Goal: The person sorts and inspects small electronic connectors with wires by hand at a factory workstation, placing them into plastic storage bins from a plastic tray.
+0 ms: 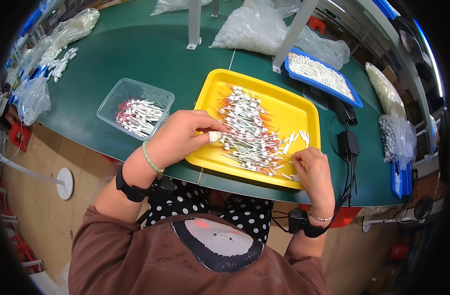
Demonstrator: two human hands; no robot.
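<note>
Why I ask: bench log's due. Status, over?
Left hand at slender white, red-ended parts heaped in yellow plastic tray; right hand by short white tubes; black cables right of tray.

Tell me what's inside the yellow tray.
The yellow tray holds a heap of thin white-ended pieces with reddish wires and, to its right, loose white tubes. The heap hides the bottom beneath.

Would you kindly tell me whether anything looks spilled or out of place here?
Possibly: loose white pieces lie uncontained on the green table at the picture's upper left, so they look spilled.
</note>
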